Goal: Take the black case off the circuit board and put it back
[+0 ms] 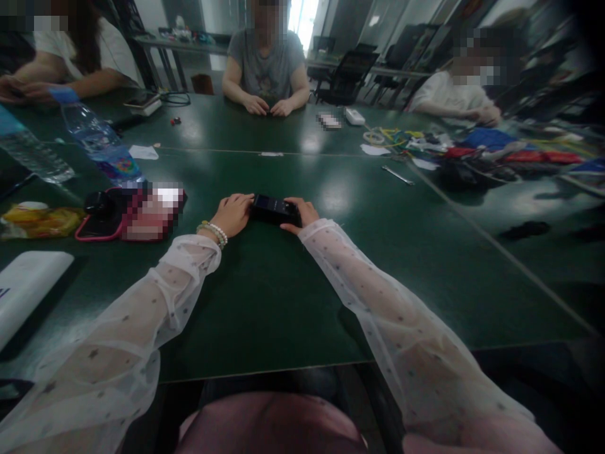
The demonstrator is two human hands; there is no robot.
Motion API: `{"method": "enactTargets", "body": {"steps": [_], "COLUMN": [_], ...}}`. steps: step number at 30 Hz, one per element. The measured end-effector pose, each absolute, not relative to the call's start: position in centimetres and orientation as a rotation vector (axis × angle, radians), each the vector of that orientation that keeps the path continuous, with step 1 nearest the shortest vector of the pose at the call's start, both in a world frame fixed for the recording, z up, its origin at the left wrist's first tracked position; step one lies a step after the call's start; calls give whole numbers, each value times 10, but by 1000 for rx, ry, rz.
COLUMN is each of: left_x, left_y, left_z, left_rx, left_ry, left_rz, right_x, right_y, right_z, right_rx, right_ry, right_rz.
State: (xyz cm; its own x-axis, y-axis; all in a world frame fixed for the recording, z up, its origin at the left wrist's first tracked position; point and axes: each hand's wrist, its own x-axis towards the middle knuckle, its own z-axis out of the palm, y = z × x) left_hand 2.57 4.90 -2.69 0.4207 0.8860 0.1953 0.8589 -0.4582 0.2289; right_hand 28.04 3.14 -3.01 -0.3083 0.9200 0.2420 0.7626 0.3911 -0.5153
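A small black device with a lit screen (pixel 276 208) rests on the dark green table (pixel 278 302) in front of me, between my two hands. My left hand (pixel 235 213), with beaded bracelets at the wrist, has its fingers closed at the device's left end; its thumb is hidden. At the right end, my right hand (pixel 302 213) grips the device, thumb along the near side and fingers over the far side. Sheer white dotted sleeves cover both my forearms.
Left of my hands lie a phone in a pink-edged case (pixel 106 217), a yellow packet (pixel 42 221), a white box-like object (pixel 31 290) and water bottles (pixel 97 142). A wrench (pixel 397 175) and piled cables (pixel 401 139) lie right. Several people sit across the table.
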Motion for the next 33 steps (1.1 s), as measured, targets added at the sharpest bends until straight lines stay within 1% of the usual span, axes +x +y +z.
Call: {"method": "enactTargets", "body": {"steps": [10, 25, 29, 33], "left_x": [25, 25, 25, 25], "left_y": [50, 49, 50, 50], "left_z": [-29, -28, -29, -31], "left_rx": [2562, 2578, 2588, 2610], "left_ry": [1583, 1572, 1574, 1590], "left_rz": [448, 462, 465, 461], "right_x": [281, 284, 284, 283], "right_y": [34, 39, 39, 41], "right_z": [-34, -41, -43, -43], "right_rx": [-1444, -1333, -1349, -1231], "right_ry": [-2106, -2153, -2054, -1866], "right_rz": [437, 377, 423, 509]}}
